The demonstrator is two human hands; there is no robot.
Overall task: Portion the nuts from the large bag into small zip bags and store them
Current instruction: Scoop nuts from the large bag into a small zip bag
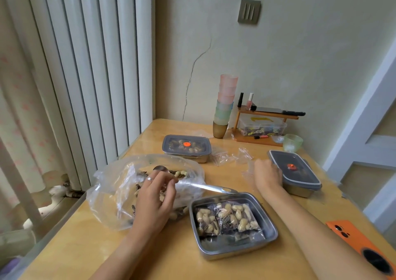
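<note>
Clear floppy large plastic bag of nuts [120, 185] lies left on wooden worktop [182, 267], mouth seemingly facing right. I see left hand [154, 198] pinching steel spoon [210, 187], bowl inside bag, long axis running right toward open steel tray [269, 215]. Right hand [267, 176] sits at empty small zip bag [247, 169]; I cannot tell its grip. Risk: slack mouth collapses, scooped nuts spill.

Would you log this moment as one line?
left hand: grips spoon at big bag; right hand: at empty zip bag; tin: filled bags
</note>
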